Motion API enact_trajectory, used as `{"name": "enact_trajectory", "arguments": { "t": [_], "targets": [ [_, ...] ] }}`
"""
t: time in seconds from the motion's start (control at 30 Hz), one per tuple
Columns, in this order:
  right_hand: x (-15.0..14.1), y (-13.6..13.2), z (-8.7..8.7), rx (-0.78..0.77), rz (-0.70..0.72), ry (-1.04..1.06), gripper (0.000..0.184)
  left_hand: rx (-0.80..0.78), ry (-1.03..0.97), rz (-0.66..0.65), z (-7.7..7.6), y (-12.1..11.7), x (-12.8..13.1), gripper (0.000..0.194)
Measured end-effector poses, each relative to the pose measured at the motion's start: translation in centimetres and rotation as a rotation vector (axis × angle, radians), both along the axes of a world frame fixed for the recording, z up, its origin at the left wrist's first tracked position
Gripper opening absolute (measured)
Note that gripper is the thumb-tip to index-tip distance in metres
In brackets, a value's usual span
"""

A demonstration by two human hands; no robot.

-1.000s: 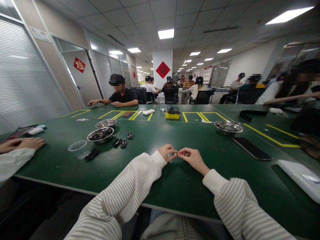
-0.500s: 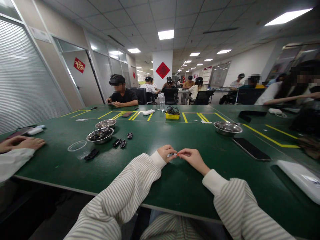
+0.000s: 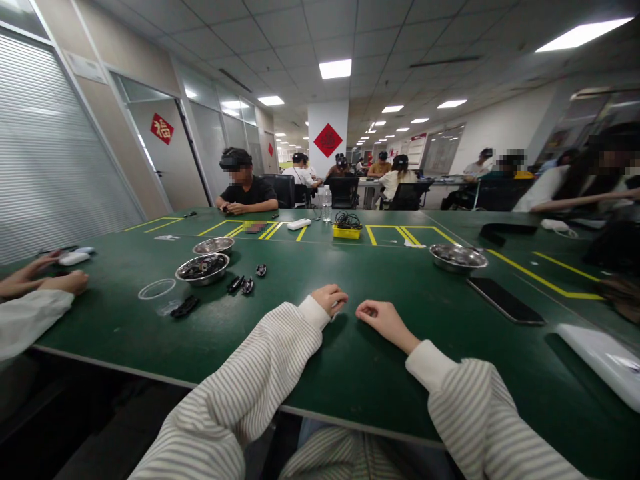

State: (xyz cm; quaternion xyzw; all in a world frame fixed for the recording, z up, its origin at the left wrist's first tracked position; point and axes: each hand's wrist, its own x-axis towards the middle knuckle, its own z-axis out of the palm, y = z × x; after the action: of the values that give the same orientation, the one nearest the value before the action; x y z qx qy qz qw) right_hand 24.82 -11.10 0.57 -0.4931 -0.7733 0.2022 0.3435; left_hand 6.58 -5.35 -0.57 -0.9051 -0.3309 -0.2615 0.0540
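Close in front of me, my left hand [image 3: 330, 300] rests over the green table [image 3: 345, 380] with its fingers curled together. Whatever lies inside it is hidden or too small to name. A short gap to the right is my right hand [image 3: 385, 320], its thumb and fingertips pinched together; I cannot make out anything in the pinch. Left of my left hand lie several small black parts [image 3: 247, 286]. Beyond them stands a metal bowl [image 3: 203, 281] filled with dark parts, with a second metal bowl [image 3: 214, 241] behind it.
A clear round lid [image 3: 157, 289] and a black piece [image 3: 185, 307] lie left. On the right are another metal bowl [image 3: 457, 268], a phone [image 3: 505, 300] and a white object [image 3: 600, 363]. A yellow tray [image 3: 347, 233] holds cables. A co-worker's hands [image 3: 65, 283] are at far left.
My hands have moved apart; the small part with an orange end that was between my fingertips no longer shows. The co-worker's hands at far left have shifted.
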Motion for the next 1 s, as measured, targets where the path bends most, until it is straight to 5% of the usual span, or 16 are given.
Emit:
{"name": "enact_trajectory", "arguments": {
  "t": [0.23,0.37,0.8,1.0],
  "targets": [
    [0.1,0.0,0.1,0.008,0.039,-0.062,0.017,-0.201,0.075,0.611,0.9,4.8,-6.0,0.02],
    [0.1,0.0,0.1,0.019,0.051,-0.07,0.018,-0.325,0.085,0.821,1.0,5.7,-7.9,0.021],
    [0.2,0.0,0.0,0.026,0.059,-0.082,0.018,-0.338,0.052,0.99,0.6,6.0,-8.6,0.034],
    [0.1,-0.1,0.1,0.026,0.062,-0.087,0.019,-0.214,0.039,0.778,0.1,6.0,-8.5,0.023]
  ]
}}
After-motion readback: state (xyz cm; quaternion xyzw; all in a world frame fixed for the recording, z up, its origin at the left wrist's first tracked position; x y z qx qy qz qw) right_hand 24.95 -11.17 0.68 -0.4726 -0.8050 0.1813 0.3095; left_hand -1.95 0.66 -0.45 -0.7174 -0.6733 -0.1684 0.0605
